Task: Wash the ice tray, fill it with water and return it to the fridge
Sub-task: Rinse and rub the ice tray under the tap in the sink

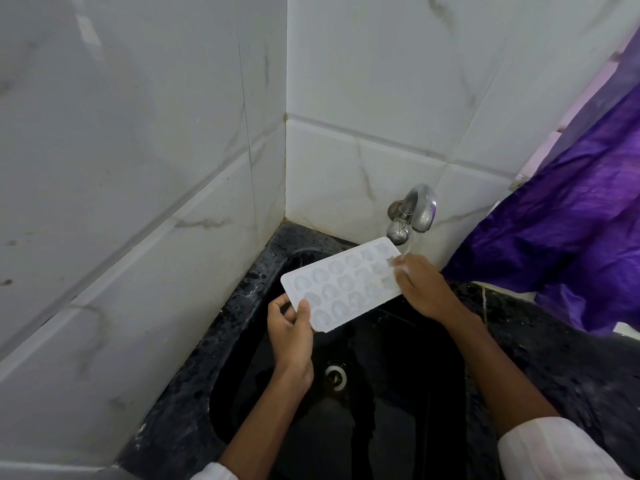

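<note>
A white ice tray [341,284] with several rounded cells is held over the black sink [242,393], its far end under the chrome tap [414,213]. Water runs from the tap onto that end. My left hand [291,336] grips the tray's near left corner, thumb on top. My right hand [420,287] lies on the tray's far right end, fingers on the cells beneath the stream.
The sink sits in a corner of white marbled tiles, with a speckled black counter [554,341] around it and a drain [335,374] at its bottom. A purple cloth [571,230] hangs at the right, close to the tap.
</note>
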